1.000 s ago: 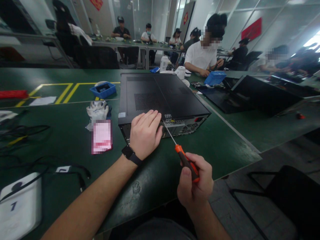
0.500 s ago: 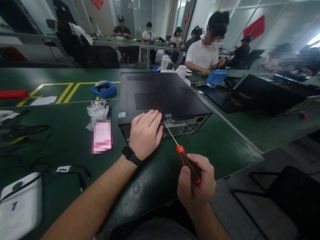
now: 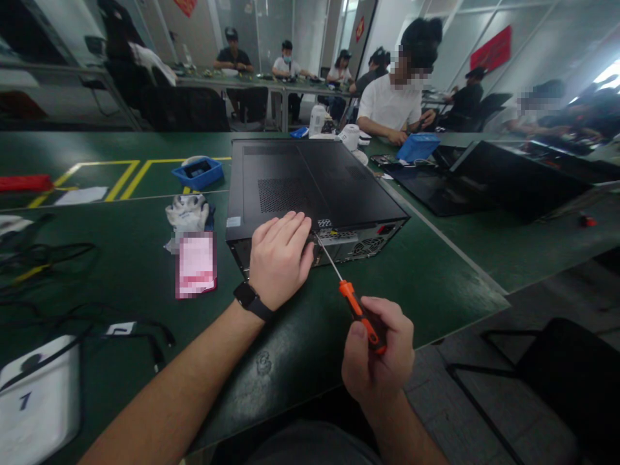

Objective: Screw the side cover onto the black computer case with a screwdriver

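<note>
A black computer case (image 3: 310, 171) lies on its side on the green table, its rear panel with a fan grille (image 3: 371, 245) facing me. My left hand (image 3: 281, 258) rests on the near top edge of the case, fingers stretched out and thumb down by the rear panel. In my right hand (image 3: 380, 352) is an orange and black screwdriver (image 3: 351, 297), gripped by its handle. Its thin shaft slants up and left, and the tip meets the rear edge of the case beside my left thumb. Whatever the tip touches is too small to make out.
To the left are a blue tray (image 3: 198, 174), white gloves (image 3: 187, 212), a pink-edged card (image 3: 196, 265), black cables (image 3: 130, 329) and a white box (image 3: 41, 394). Another opened case (image 3: 523, 177) stands at right. Across the table sits a person in white (image 3: 390, 106). A chair (image 3: 562, 381) is at lower right.
The screwdriver has turned about its axis in my right hand, so more orange shows on the handle. My left hand stays on the case. The view has shifted slightly.
</note>
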A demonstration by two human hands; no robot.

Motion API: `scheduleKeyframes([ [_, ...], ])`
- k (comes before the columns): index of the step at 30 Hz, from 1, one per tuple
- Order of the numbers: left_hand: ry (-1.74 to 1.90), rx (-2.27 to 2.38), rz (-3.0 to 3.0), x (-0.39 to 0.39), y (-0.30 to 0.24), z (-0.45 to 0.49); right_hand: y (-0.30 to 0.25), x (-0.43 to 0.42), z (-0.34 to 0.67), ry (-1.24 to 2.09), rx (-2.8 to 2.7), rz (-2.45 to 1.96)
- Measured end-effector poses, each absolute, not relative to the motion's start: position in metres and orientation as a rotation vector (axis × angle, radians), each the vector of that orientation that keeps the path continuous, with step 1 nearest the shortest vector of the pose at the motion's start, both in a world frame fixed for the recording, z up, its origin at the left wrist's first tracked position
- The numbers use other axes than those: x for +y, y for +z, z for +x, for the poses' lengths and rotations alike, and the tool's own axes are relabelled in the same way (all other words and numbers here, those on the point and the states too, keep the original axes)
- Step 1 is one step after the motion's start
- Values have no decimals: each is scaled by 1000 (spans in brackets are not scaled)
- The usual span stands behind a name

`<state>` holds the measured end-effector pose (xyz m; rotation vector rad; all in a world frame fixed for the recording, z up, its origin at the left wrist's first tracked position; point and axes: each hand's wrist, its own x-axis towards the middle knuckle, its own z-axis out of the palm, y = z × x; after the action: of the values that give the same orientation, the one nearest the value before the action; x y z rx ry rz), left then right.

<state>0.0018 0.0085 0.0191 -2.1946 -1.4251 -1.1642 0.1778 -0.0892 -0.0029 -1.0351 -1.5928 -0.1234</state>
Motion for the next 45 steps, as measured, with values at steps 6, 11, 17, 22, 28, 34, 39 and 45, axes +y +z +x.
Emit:
scheduleKeyframes([
  [6, -1172, -1426, -2212, 9, 17, 1, -5, -90, 175, -152, -1548, -1122],
  [11, -1171, -1442, -2223, 8, 19, 2, -2, -88, 175, -125, -1597, -1038],
  [17, -1150, -1423, -2200, 8, 18, 2, 3, -85, 175, -206, -1621, -1020],
  [22, -1165, -1434, -2215, 9, 15, 2, 1, -89, 175, -189, -1592, -1161],
  [28, -1154, -1411, -2220, 10, 15, 0, 3, -89, 173, -151, -1596, -1123],
  [34, -1365, -1373, -2225, -3, 24, 0, 6, -86, 173, -192, -1617, -1134],
  [39, -1785, -1582, -2224, -35, 34, 9, 4, -87, 173, -96, -1576, -1118],
  [45, -2119, -2011, -3207, -51, 29, 15, 10, -88, 173, 27, -1683, -991],
])
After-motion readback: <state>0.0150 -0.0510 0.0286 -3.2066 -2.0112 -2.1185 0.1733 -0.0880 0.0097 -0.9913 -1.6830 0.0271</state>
